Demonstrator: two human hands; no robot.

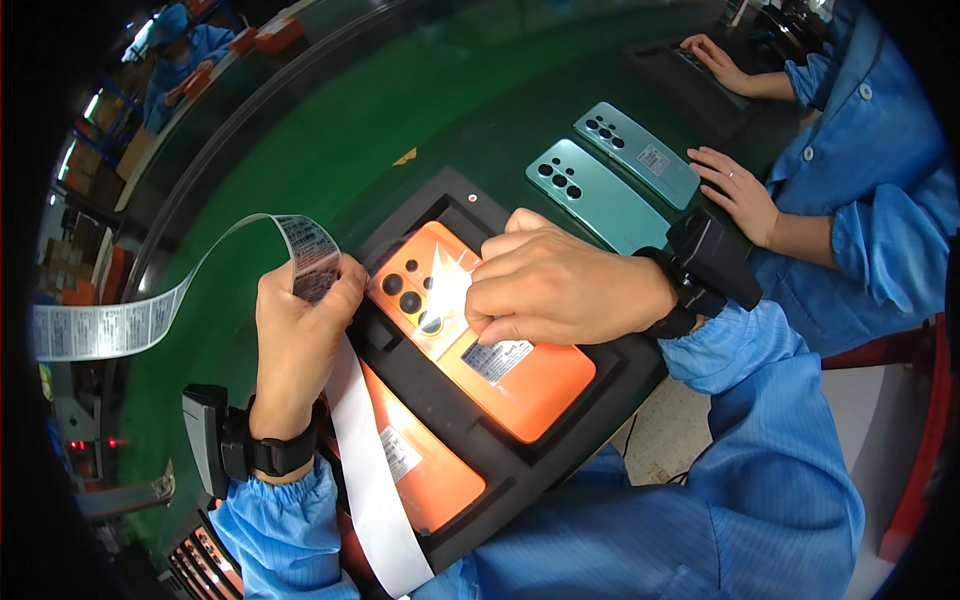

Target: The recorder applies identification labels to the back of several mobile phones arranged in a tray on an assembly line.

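Note:
My left hand [305, 335] pinches a long strip of printed labels [110, 330] between thumb and fingers. The strip curls away to the left, and its white backing [370, 470] hangs down past my wrist. My right hand [555, 285] is closed over an orange phone [545, 395] lying back up in a black foam tray [420, 385]. Its fingertips seem to grip the edge of a shiny clear film [447, 290] above the phone's back; glare blurs the contact. A white label [495, 358] shows just below these fingers. Beside it rests a second orange phone [440, 470], partly covered by the backing.
Two teal phones [595, 195] lie on the green table [370, 130] beyond my right hand. At the right, a co-worker in blue has one hand [735, 195] near them and another [715, 65] by a dark tray. Another person [185, 60] sits far left.

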